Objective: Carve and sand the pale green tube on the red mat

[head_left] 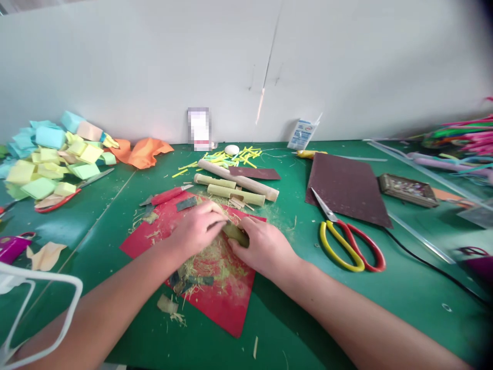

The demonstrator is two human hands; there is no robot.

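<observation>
My right hand (265, 241) is closed around a short greenish bamboo piece (235, 234) over a red sheet (231, 308). My left hand (200, 223) meets its left end with bent, pinched fingers. A dark edge shows at those fingertips, but what they hold I cannot make out. Bamboo shavings (219, 262) and scraps of dark grey sandpaper (187, 204) lie on the sheet. Behind the hands rest two notched bamboo tubes (241, 195), a longer pale rod (246, 182) and a red-handled knife (167, 195).
Large red-and-yellow scissors (348, 241) overlap a dark brown sandpaper sheet (346, 185) at right, near a small box (408, 189). Folded coloured papers (46, 159) pile up at left. A phone-like screen (199, 128) leans on the wall. A white frame (73, 308) stands at lower left.
</observation>
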